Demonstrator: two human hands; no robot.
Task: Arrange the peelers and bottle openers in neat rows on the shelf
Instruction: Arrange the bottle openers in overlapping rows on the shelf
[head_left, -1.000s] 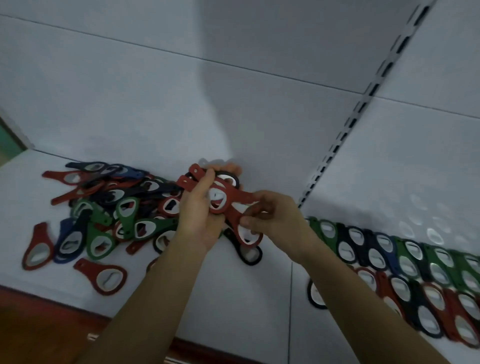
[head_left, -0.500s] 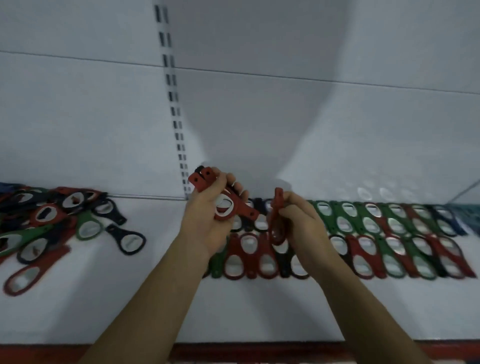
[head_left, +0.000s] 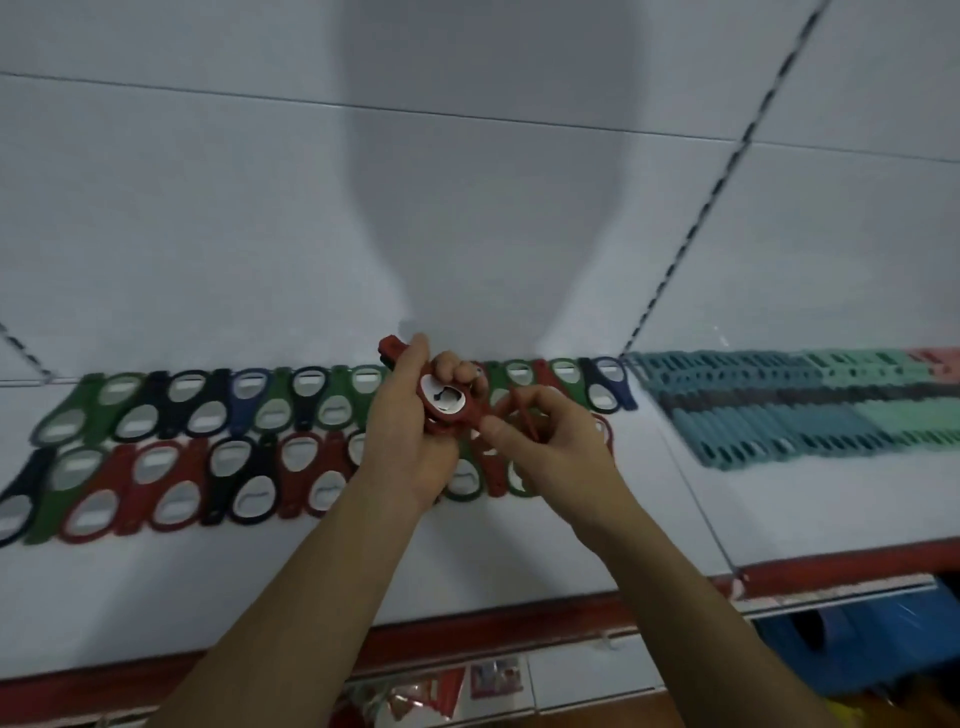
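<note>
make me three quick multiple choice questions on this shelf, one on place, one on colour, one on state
1. Where do the teal peelers lie relative to the rows of bottle openers?
A. To their left
B. To their right
C. On top of them

2. What colour is the front opener gripped in the left hand?
A. Red
B. Yellow
C. White

3. What is the right hand doing?
A. Lying flat and open
B. Pinching a single opener
C. Hanging empty

Answers:
1 B, the peelers sit at the right end, past the rows.
2 A, its handle and frame are red.
3 B, thumb and fingers close on one red opener.
</note>
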